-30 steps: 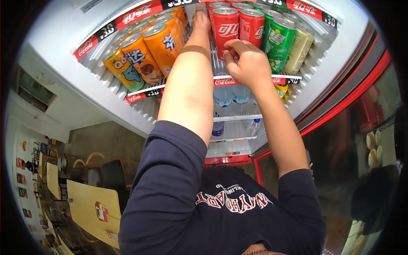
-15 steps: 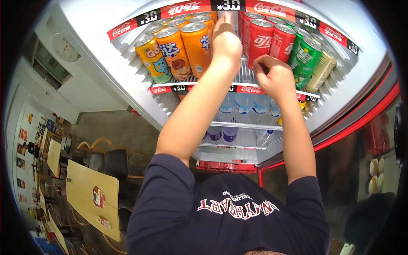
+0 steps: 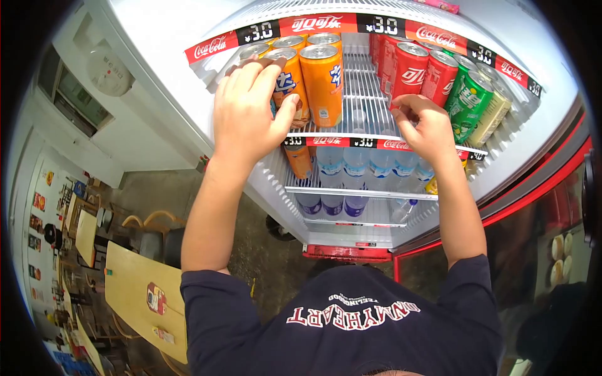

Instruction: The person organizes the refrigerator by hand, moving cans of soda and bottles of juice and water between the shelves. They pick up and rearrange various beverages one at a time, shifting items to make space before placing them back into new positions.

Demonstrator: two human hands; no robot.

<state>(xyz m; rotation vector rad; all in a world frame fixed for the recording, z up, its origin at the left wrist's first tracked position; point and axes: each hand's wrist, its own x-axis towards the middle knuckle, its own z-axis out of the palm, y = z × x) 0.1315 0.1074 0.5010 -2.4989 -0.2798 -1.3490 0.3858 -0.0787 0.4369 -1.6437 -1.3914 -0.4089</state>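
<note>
Two hands work the cooler's top shelf (image 3: 370,106): the left hand (image 3: 248,113) closes thumb and fingers around an orange can (image 3: 290,84) at the front edge, while the right hand (image 3: 426,128) curls beside the red cola cans (image 3: 411,69), and I cannot tell whether it pinches anything. Pulled crookedly, I judge, that can could tip the neighbouring can (image 3: 322,78) off the lip. Compared with a second earlier, the left hand is no longer deep between the rows.

Bright, even light — heavy fisheye warp, black corners.
</note>
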